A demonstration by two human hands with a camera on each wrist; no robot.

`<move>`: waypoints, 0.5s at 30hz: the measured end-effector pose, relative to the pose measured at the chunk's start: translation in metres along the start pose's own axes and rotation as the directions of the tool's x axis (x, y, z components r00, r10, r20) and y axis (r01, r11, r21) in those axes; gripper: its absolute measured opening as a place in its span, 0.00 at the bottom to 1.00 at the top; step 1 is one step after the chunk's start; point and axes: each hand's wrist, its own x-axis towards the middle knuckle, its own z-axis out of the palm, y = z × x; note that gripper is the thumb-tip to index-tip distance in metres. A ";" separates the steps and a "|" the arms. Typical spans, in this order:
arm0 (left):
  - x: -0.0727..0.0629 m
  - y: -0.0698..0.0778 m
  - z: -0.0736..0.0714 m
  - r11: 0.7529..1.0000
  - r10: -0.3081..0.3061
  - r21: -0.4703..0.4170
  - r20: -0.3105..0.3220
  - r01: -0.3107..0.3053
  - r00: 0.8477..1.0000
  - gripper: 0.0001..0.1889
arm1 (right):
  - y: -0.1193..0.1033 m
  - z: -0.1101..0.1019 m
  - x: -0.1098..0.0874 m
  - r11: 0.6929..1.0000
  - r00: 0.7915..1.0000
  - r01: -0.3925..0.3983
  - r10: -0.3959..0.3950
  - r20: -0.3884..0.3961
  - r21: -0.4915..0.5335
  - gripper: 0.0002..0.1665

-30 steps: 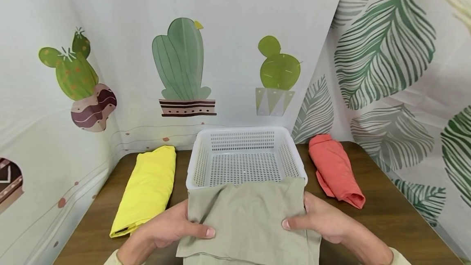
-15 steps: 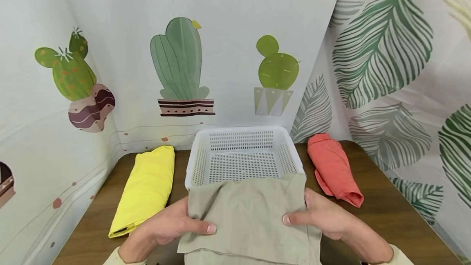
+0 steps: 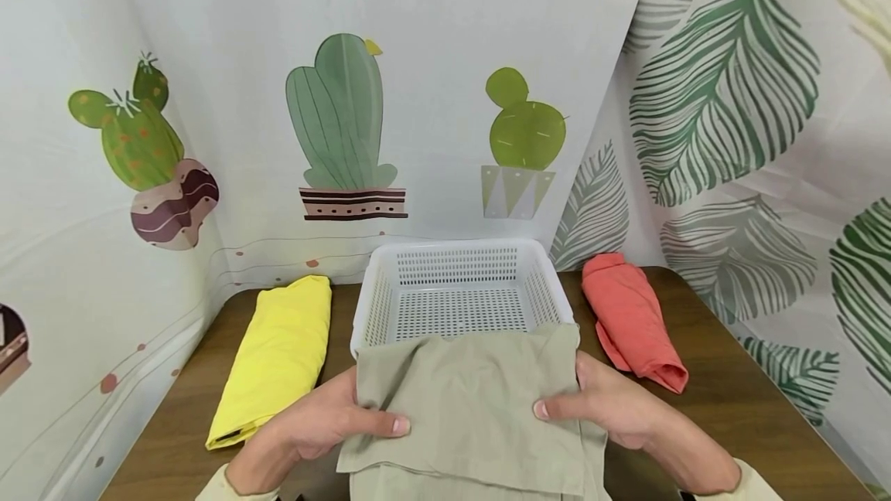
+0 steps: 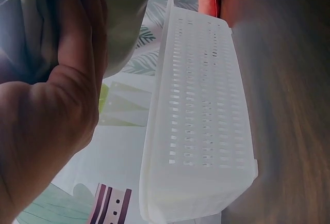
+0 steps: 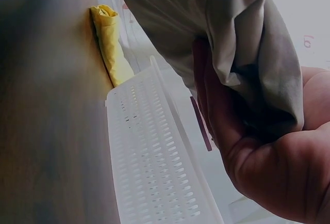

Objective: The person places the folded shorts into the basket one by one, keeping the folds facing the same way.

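A folded khaki piece of cloth [image 3: 480, 408] is held up off the table in front of the basket, its far edge overlapping the near rim in the head view. My left hand [image 3: 341, 416] grips its left side, thumb on top and fingers underneath. On the opposite side my right hand [image 3: 612, 408] holds it the same way. Loose layers hang down at the near end, cut off by the frame. Both wrist views show the cloth bunched in the hands, above the level of the white perforated basket [image 4: 201, 100]. What kind of garment it is cannot be told.
The plastic basket [image 3: 459, 250] stands at the back middle of the dark wooden table [image 3: 174, 408], with its visible floor bare. A folded yellow cloth [image 3: 278, 354] lies to its left, a folded red cloth [image 3: 629, 315] to its right. Printed curtains [image 3: 431, 99] hang behind.
The far edge of the khaki cloth has shifted slightly up and away, over the basket's near rim. Both hands keep their hold; the basket and the other cloths have stayed put.
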 end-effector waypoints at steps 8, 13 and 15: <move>0.000 0.001 0.000 1.000 0.006 -0.006 -0.019 -0.006 1.000 0.31 | -0.002 -0.001 0.003 1.000 1.000 0.009 -0.009 -0.009 -0.014 0.31; 0.000 0.001 -0.001 1.000 -0.006 -0.013 -0.022 0.006 1.000 0.33 | -0.002 -0.001 0.005 1.000 1.000 0.012 -0.012 -0.006 -0.007 0.30; 0.000 0.001 -0.002 1.000 -0.007 -0.015 -0.020 0.007 1.000 0.33 | -0.002 -0.001 0.006 1.000 1.000 0.016 -0.016 -0.002 -0.001 0.30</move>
